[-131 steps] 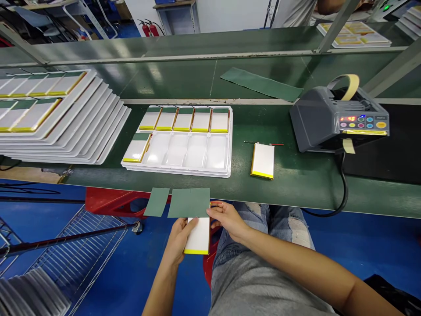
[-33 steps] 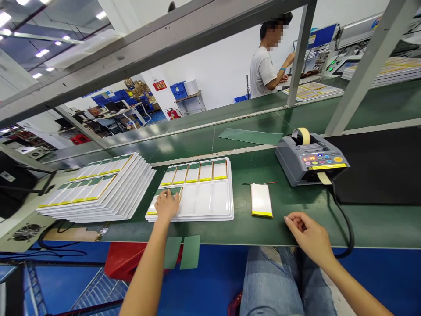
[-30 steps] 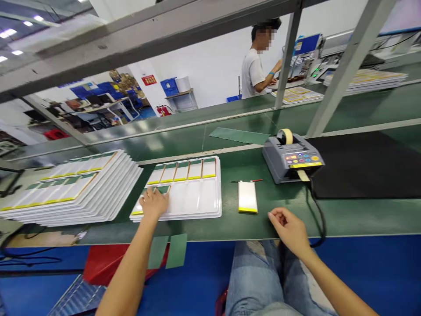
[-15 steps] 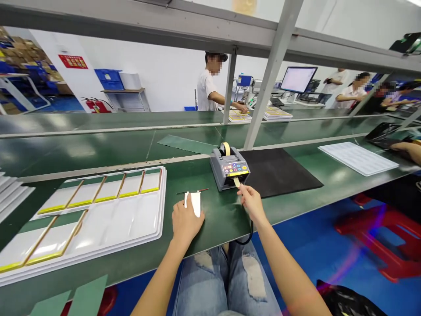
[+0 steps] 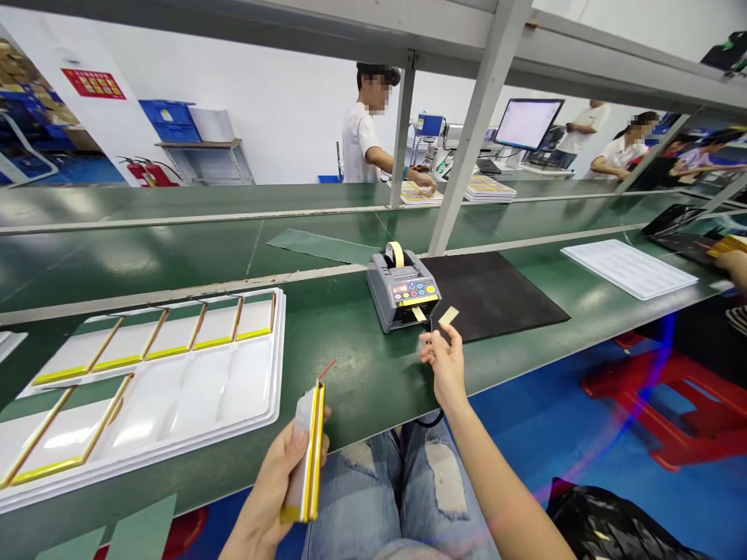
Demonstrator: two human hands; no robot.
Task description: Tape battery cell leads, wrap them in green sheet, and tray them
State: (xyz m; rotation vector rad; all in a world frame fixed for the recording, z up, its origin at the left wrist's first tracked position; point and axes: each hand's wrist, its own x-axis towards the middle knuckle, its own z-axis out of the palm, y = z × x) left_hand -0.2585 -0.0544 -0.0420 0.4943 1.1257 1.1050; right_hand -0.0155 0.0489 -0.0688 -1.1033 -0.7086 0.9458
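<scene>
In my left hand (image 5: 269,471) is a flat white pouch battery (image 5: 304,459) with yellow edges, tilted up on its side at the table's front edge. A thin red wire sticks out from its top end. My right hand (image 5: 448,369) is raised in front of the tape dispenser (image 5: 402,289), with a short piece of cream tape (image 5: 449,316) at its fingertips. Another tape end (image 5: 419,314) pokes from the dispenser's slot, below a roll of tape (image 5: 395,254) on top.
White trays (image 5: 245,373) at left carry several similar batteries. Right of the dispenser lies a black mat (image 5: 496,295), then a white tray (image 5: 627,267). A shelf post (image 5: 467,148) rises behind. Across the bench a person (image 5: 365,132) handles stacked trays; red stools (image 5: 671,389) stand at right.
My left hand has lifted the battery off the table and turned it on edge, closer to me. The piece of tape has come away from the dispenser with my right hand.
</scene>
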